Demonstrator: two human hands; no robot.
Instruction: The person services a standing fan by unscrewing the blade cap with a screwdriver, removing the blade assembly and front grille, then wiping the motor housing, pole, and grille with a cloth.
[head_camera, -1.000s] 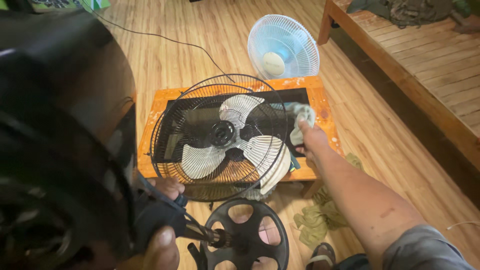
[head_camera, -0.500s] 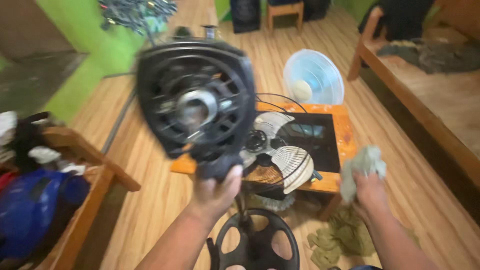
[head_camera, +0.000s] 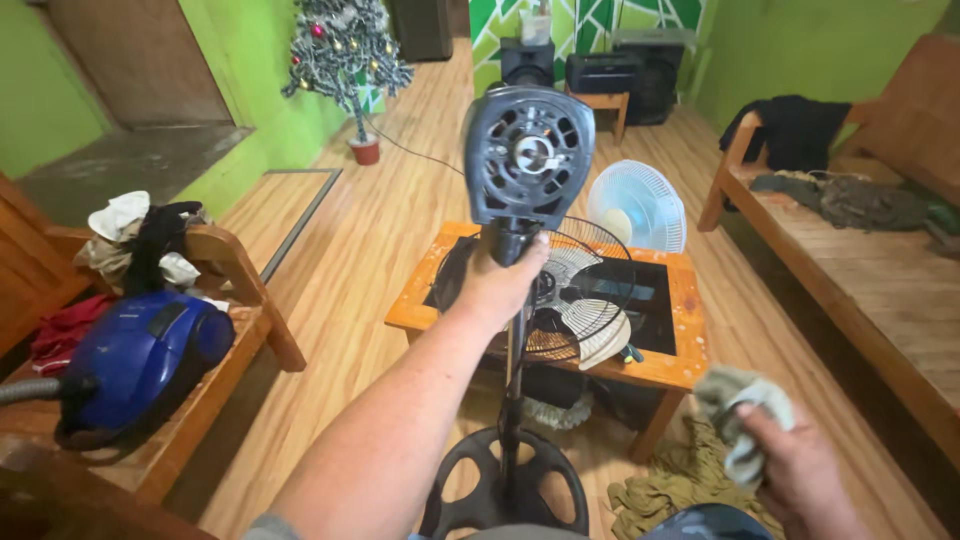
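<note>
While left hand (head_camera: 503, 282) holds fan motor (head_camera: 527, 160), right hand (head_camera: 800, 470) grasps rag (head_camera: 738, 410).

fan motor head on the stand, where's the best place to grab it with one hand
Grip the narrow neck just under the dark motor housing, coming from the near side, as the left hand does now. The housing is wide and vented, too broad to wrap, while the neck fits a closed palm and sits in line with the upright pole. The right hand is busy with a rag.
</note>
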